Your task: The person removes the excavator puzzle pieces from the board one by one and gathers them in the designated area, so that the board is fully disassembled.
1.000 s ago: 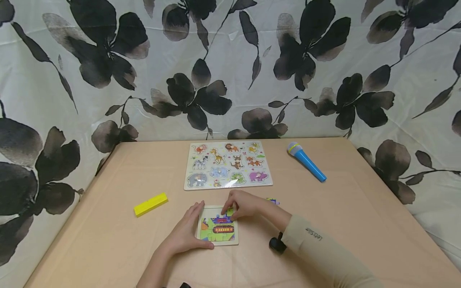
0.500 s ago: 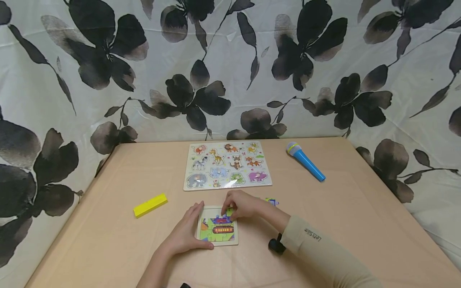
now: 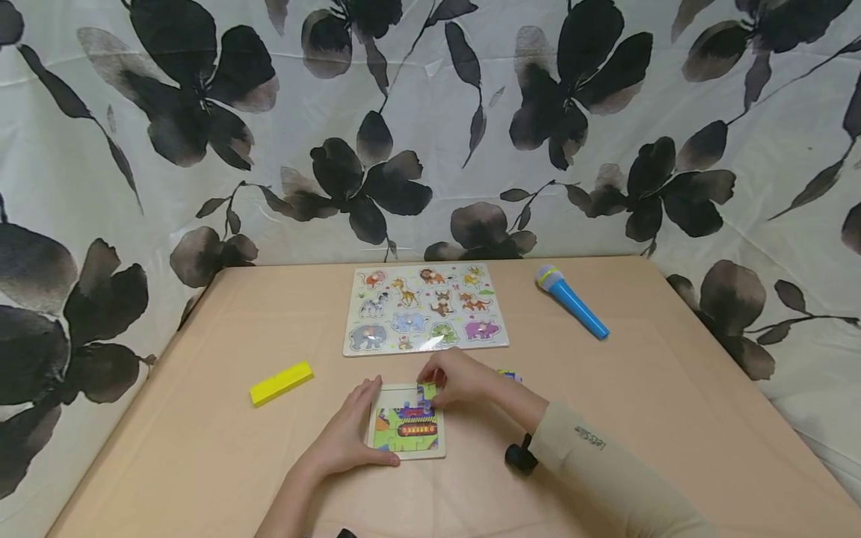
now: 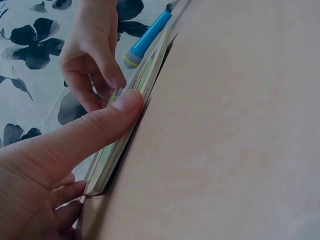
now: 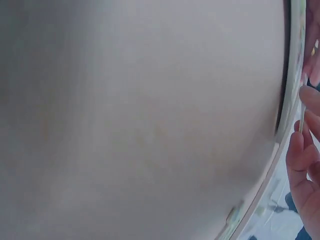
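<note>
While the left hand [image 3: 346, 437] rests, fingers extended, along the left and near edges of the rectangular, pale-framed puzzle board [image 3: 441, 438], the right hand [image 3: 459, 377] pinches a flat green-and-purple piece [image 3: 424, 394] at the board's far-right corner.

Animal board [image 3: 425, 288]: flat ahead of you
Blue microphone [image 3: 573, 302]: at your right
Yellow block [image 3: 281, 383]: at your left
Floral cloth [image 3: 430, 112]: facing you
</note>
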`<state>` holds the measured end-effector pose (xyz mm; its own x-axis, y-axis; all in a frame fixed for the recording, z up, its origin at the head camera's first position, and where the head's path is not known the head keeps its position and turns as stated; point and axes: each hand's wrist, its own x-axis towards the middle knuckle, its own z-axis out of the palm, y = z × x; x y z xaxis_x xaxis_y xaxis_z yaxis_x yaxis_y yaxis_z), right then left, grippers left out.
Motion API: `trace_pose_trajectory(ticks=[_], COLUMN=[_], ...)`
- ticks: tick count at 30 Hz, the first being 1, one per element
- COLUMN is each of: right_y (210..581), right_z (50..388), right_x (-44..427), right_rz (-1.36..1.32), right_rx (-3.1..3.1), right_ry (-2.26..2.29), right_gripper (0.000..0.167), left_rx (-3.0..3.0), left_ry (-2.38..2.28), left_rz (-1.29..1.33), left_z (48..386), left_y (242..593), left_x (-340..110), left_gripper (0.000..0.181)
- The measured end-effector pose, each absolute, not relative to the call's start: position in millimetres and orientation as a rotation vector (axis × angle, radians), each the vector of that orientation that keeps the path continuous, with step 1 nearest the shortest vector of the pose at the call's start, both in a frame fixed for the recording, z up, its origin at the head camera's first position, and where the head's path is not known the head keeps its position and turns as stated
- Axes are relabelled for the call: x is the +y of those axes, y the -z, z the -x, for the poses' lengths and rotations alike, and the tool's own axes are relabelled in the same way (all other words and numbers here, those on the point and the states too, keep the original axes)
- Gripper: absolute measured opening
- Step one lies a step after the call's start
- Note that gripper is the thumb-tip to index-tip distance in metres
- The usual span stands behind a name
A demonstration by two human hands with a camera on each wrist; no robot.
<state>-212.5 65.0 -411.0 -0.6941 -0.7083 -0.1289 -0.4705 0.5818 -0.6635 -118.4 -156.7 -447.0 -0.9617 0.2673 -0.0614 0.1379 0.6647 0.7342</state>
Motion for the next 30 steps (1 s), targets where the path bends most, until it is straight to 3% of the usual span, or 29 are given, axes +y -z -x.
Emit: trace_pose_trajectory(ticks=[8, 30], right_y=[406, 404], right_z=[217, 213], right_x=[94, 209], right_rz=[1.001, 0.752], right_rx=[2.444, 2.595], right_ry=[0.93, 0.985], right_gripper=[0.031, 0.033], left_rx=[2.709, 2.718], left_ry=[-1.178, -1.152], left_rz=[-0.323, -0.3], left_z=[118, 118], left_y=[448, 446], left_x=[-156, -156], left_gripper=[0.122, 0.121])
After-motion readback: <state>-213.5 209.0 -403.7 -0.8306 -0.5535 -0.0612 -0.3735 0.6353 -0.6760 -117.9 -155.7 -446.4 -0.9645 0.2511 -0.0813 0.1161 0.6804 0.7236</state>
